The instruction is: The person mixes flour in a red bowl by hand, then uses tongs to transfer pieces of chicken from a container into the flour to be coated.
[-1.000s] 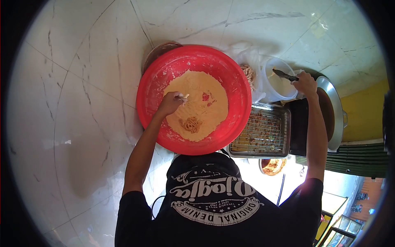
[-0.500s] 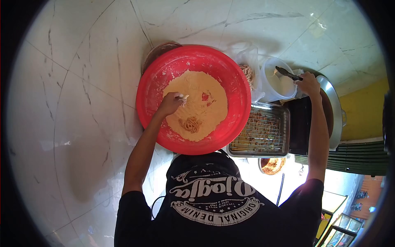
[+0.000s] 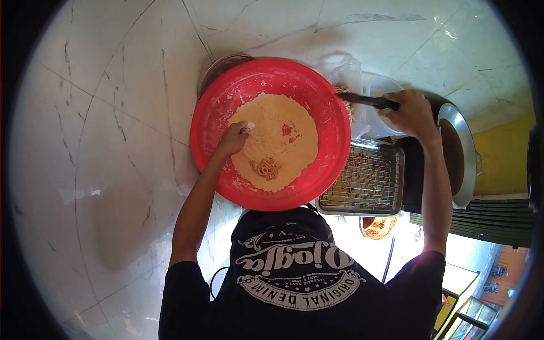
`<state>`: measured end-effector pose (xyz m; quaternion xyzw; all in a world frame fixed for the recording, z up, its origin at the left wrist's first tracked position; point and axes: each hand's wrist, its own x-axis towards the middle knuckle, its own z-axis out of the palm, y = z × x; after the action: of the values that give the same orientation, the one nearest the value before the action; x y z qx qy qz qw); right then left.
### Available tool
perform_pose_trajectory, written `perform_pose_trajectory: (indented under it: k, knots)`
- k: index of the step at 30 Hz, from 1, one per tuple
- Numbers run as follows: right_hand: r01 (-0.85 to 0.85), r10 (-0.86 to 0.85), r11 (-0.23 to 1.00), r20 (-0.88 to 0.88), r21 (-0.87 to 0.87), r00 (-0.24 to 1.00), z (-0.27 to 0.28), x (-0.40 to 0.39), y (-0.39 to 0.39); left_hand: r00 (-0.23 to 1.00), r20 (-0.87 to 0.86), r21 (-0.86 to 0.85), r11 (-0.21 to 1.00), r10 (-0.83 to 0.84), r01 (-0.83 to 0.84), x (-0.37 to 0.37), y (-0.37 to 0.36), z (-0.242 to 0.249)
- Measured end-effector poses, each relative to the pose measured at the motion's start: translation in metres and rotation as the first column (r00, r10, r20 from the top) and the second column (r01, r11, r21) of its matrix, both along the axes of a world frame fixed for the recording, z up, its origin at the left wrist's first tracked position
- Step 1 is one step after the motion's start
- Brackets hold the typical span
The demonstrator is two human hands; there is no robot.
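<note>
A big red basin (image 3: pixel 334 164) holds pale yellow flour (image 3: pixel 283 113), with a coil of brownish strands (image 3: pixel 266 168) lying on it and a bare red patch showing through. My left hand (image 3: pixel 235 137) is over the left side of the flour, fingers curled closed and dusted white; what they hold, if anything, is hidden. Closed around dark tongs (image 3: pixel 368 101), my right hand (image 3: pixel 411 112) is above a white tub (image 3: pixel 378 85). The tongs point left, their tips near the basin's right rim, over a clear plastic bag (image 3: pixel 348 73) of pale strands.
Right of the basin stands a metal tray with a wire rack (image 3: pixel 362 177), crumbs beneath it. A wide metal pan (image 3: pixel 462 153) is farther right. A small bowl with reddish-brown contents (image 3: pixel 378 226) sits below the tray. Marbled tile (image 3: pixel 124 170) lies to the left.
The tongs have come out of the white tub and swung left toward the basin in my right hand. My left hand has shifted slightly left, and its fingers are more curled.
</note>
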<state>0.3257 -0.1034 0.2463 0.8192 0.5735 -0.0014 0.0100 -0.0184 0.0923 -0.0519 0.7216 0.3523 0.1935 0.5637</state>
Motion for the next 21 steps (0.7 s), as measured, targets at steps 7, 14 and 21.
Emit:
perform_pose_trajectory:
  k: [7,14,21]
  knots:
    - [-0.334,0.303,0.914,-0.159,-0.229,0.94,-0.093,-0.084,0.012,0.999,0.045,0.013,1.0,-0.022,0.022,0.006,-0.009,0.017]
    - [-0.402,0.349,0.886,-0.24,-0.231,0.906,-0.128,-0.099,0.01,0.995,0.055,-0.062,0.995,0.08,-0.077,0.003,-0.015,0.01]
    - [-0.297,0.27,0.954,-0.294,-0.052,0.917,-0.118,-0.084,0.007,0.998,0.049,-0.178,0.983,-0.025,0.034,0.009,-0.021,0.036]
